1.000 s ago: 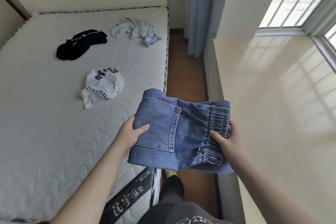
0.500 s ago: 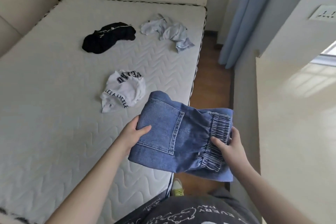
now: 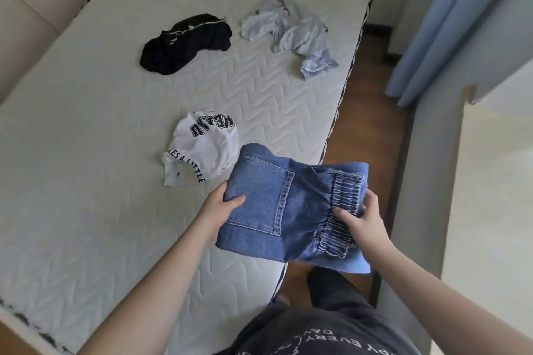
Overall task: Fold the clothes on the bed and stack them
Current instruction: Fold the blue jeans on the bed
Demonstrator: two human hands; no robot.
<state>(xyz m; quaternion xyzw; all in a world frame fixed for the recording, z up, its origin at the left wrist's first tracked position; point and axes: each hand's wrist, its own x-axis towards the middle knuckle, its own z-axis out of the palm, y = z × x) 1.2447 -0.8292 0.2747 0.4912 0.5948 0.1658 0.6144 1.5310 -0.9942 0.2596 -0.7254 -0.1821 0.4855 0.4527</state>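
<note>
Both hands hold a folded pair of blue jeans (image 3: 277,207) up over the near right edge of the mattress (image 3: 86,181); the left hand (image 3: 217,210) grips the left edge of the bundle, thumb lying on top beside the back pocket and the fingers hidden beneath the denim; the right hand (image 3: 364,223) grasps the gathered elastic waistband at the right side, thumb pressed on the ruched band and fingers curled round its far edge; the part of the jeans under the right hand hangs past the mattress edge, above the wooden floor (image 3: 372,124)

Just beyond the left hand, and touching or nearly touching the far left corner of the jeans as seen from here, lies a crumpled white T-shirt (image 3: 202,150) with dark lettering, unfolded on the mattress; well beyond the left hand, farther up the bed, sits a bunched black garment (image 3: 184,44) with a white drawstring; beyond both hands and to the right of the black one, near the mattress's right edge, lies a rumpled pale blue garment (image 3: 294,33); far beyond the right hand a blue curtain (image 3: 450,23) hangs down to the floor; below the hands the person's dark printed top (image 3: 317,334) fills the near edge of the view
</note>
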